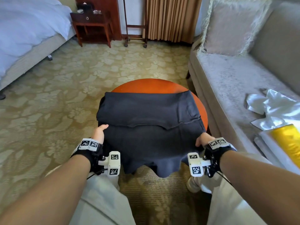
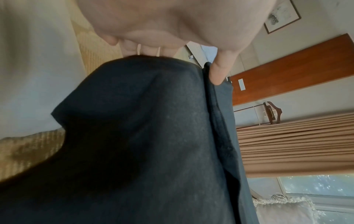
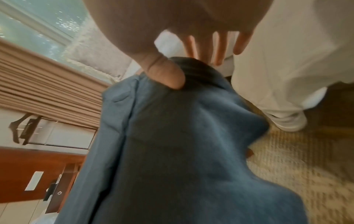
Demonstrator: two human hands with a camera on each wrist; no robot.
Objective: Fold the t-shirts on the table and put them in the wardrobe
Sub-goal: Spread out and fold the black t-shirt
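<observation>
Tight on the right, wide open on the left

The round table [image 1: 155, 85] is almost fully covered by the dark t-shirt [image 1: 149, 114], with only a bare strip left at the far rim. The right side is hemmed in by the sofa [image 1: 227, 88], set just beside the table. Open carpet [image 1: 68, 95] is found to the left and beyond, well apart from the bed [image 1: 24, 38] and nightstand [image 1: 92, 25].

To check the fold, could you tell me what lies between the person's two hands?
In the head view, only the dark t-shirt spans from the left hand to the right hand; each hand grips one side edge.
</observation>
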